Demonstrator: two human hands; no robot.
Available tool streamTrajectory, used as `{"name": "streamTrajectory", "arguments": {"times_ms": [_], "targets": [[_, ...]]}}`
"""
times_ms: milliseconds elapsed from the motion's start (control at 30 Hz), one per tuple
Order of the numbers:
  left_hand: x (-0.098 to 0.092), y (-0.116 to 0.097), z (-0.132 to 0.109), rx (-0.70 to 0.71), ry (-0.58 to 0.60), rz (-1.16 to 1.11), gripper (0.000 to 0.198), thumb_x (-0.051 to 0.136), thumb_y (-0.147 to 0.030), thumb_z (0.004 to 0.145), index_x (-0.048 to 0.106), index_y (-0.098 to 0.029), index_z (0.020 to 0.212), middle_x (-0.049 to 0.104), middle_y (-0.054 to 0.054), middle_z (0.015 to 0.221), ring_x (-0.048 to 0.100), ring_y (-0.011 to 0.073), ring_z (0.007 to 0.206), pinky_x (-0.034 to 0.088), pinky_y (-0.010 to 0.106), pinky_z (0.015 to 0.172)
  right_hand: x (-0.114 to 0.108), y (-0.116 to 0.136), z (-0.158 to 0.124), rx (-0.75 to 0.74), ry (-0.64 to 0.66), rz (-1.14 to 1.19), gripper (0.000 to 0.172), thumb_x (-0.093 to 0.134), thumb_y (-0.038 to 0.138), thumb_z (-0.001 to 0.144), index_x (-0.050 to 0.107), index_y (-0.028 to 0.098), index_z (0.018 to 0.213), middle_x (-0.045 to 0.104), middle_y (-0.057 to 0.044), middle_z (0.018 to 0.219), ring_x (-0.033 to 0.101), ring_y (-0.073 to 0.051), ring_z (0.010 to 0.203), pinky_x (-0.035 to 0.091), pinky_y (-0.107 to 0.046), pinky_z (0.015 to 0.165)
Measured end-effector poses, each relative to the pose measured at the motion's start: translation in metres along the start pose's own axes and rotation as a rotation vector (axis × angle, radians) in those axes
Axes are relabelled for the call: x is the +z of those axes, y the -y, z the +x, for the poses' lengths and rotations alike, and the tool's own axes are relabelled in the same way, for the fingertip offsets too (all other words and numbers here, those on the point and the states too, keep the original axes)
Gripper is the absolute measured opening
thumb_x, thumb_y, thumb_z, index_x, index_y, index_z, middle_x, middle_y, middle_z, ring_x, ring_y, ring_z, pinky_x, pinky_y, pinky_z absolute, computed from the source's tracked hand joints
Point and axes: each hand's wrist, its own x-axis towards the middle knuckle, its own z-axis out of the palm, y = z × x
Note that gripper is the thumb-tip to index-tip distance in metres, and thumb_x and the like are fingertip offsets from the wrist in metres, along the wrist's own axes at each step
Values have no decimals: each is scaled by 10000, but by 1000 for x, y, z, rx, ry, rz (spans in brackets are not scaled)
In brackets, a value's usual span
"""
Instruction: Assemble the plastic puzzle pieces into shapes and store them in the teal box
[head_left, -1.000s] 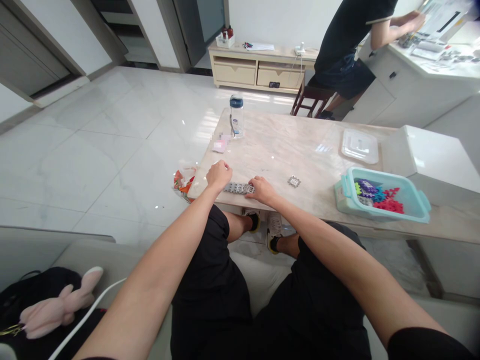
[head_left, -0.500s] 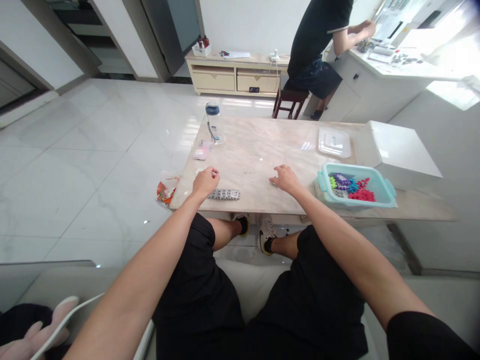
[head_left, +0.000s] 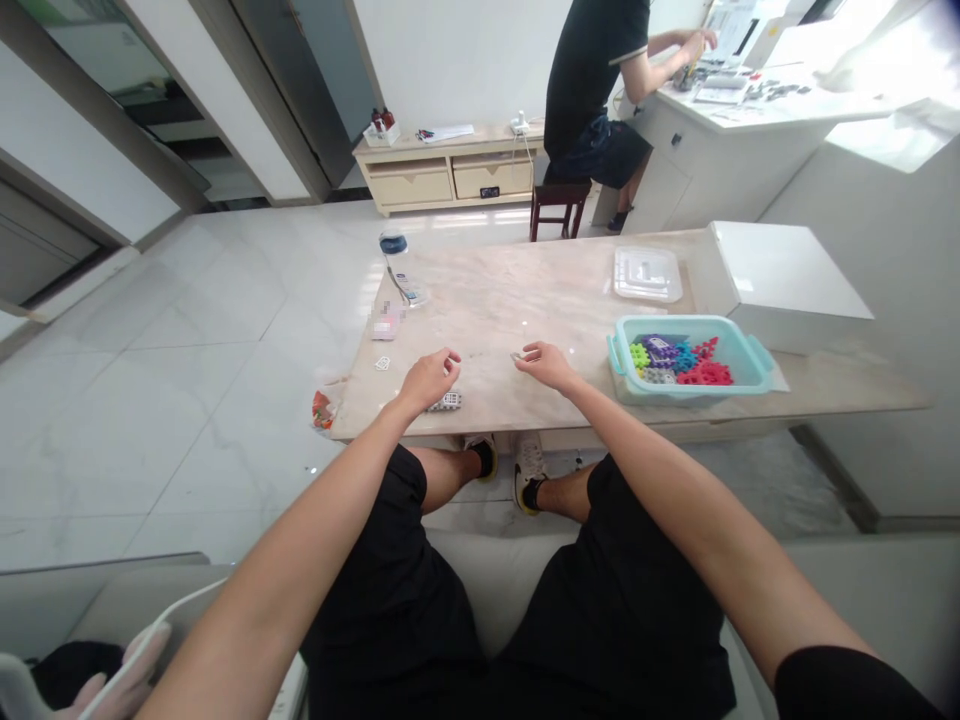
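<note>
My left hand hovers over the near part of the table, fingers curled together. What its fingertips hold, if anything, is too small to make out. Partly hidden below it lies a grey studded building-block strip with white patterned pieces on top. My right hand pinches a small pale piece between thumb and fingers, pointing toward the left hand. Left of my left hand, a white openwork piece lies flat. To the right stands a turquoise bin with green, purple, blue, grey and red interlocking blocks.
A clear bottle with a blue lid and a pink packet are at the table's left. A clear plastic lid and a white box sit behind the bin. Another person works at a counter beyond.
My right hand has lifted the small piece and moved left. My left hand has shifted right, over the grey strip, uncovering the white openwork piece. The view has turned slightly.
</note>
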Motion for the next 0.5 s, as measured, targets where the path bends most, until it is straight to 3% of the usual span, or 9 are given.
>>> {"name": "streamTrajectory", "arguments": {"times_ms": [67, 200, 300, 400, 500], "targets": [[4, -10, 0, 1, 56, -151, 370, 686, -341, 950, 725, -207, 1293, 792, 70, 1074, 741, 190, 820, 560, 298, 806, 2, 15, -4, 70, 67, 294, 333, 754, 364, 886, 741, 183, 1166, 796, -120, 1121, 741, -233, 963, 593, -350, 846], [7, -30, 1, -47, 112, -493, 578, 713, -455, 948, 652, -192, 1458, 760, 114, 1238, 700, 137, 732, 493, 239, 596, 10, 44, -20, 52, 346, 690, 246, 750, 404, 860, 764, 216, 1018, 798, -68, 1108, 725, -189, 947, 578, -304, 839], [6, -37, 0, -42, 51, -613, 522, 753, -513, 915, 740, -162, 1302, 778, 122, 1195, 664, 132, 738, 459, 231, 574, 18, 60, -33, 54, 467, 831, 246, 813, 408, 821, 771, 224, 978, 799, -54, 1062, 722, -199, 974, 573, -322, 883], [6, -37, 0, -29, 9, -665, 441, 795, -566, 864, 786, -157, 1028, 793, 88, 1004, 620, 133, 717, 446, 240, 584, 24, 67, -40, 28, 453, 822, 298, 841, 473, 825, 766, 228, 976, 801, -63, 1050, 728, -234, 1046, 575, -363, 931], [6, -33, -1, -112, -12, -675, 373, 801, -534, 856, 756, -168, 914, 761, 56, 850, 582, 124, 663, 416, 243, 570, 23, 68, -42, -100, 275, 593, 415, 877, 548, 815, 779, 221, 1052, 800, -97, 1071, 728, -271, 1042, 576, -417, 944]]}}
